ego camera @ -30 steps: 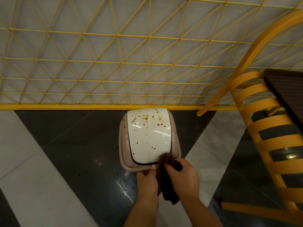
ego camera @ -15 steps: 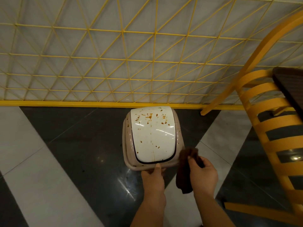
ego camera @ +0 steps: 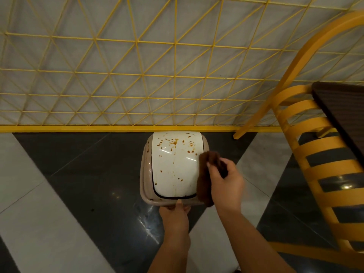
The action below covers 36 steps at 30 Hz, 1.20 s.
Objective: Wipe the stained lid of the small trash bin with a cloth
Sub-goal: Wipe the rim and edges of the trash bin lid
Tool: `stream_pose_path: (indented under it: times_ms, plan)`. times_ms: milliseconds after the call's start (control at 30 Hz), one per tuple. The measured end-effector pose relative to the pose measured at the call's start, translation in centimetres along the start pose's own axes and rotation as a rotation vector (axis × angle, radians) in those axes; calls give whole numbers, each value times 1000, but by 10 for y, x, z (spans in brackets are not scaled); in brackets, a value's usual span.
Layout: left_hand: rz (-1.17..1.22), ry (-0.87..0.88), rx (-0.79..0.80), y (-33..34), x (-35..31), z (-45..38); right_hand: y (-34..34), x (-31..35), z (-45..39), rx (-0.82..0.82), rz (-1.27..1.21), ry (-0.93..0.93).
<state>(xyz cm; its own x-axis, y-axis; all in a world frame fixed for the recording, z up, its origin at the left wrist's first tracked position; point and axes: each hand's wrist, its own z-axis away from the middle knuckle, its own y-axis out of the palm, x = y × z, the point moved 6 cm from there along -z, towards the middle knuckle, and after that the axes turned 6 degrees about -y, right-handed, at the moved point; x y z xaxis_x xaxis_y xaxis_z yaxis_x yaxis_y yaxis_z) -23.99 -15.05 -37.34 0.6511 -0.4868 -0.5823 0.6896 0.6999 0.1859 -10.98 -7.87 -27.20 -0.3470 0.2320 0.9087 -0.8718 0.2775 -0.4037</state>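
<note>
Along the far side, from the left edge across, a yellow wire lattice (ego camera: 137,75) stands on a yellow base rail, with a grey wall behind it. The floor (ego camera: 69,184) below is glossy, in dark and pale tiles cut on the diagonal.

Near the middle, just in front of the rail, sits the small trash bin (ego camera: 144,174), beige-bodied, with its white lid (ego camera: 174,166) closed. Brown stains speckle the lid, thickest toward the far edge, with scattered spots nearer the person.

The left hand (ego camera: 175,213) grips the bin's near rim, thumb on top and fingers curled underneath. Beside it, the right hand (ego camera: 226,180) is closed around a dark brown cloth (ego camera: 204,178), which hangs over the lid's right edge and covers that side of the bin.

To the right, well apart from the bin, a yellow slatted chair (ego camera: 315,154) leans into view, and a dark brown counter (ego camera: 342,107) overlaps its upper slats at the frame's edge.
</note>
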Motion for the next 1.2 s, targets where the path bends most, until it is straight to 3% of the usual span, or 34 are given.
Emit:
stream_pose_path:
  times_ms: [233, 400, 700, 933, 1200]
  plan:
    - [-46, -8, -23, -4, 7, -10, 1, -46, 52, 46, 114, 85]
    - [38, -6, -2, 1, -1, -2, 2, -14, 12, -8, 36, 6]
    - [28, -28, 27, 5, -5, 2, -6, -44, 39, 150, 161, 61]
    - [134, -67, -109, -17, -9, 7, -18, -31, 39, 153, 148, 2]
    - [120, -112, 0, 1, 7, 14, 4, -34, 48, 280, 314, -195]
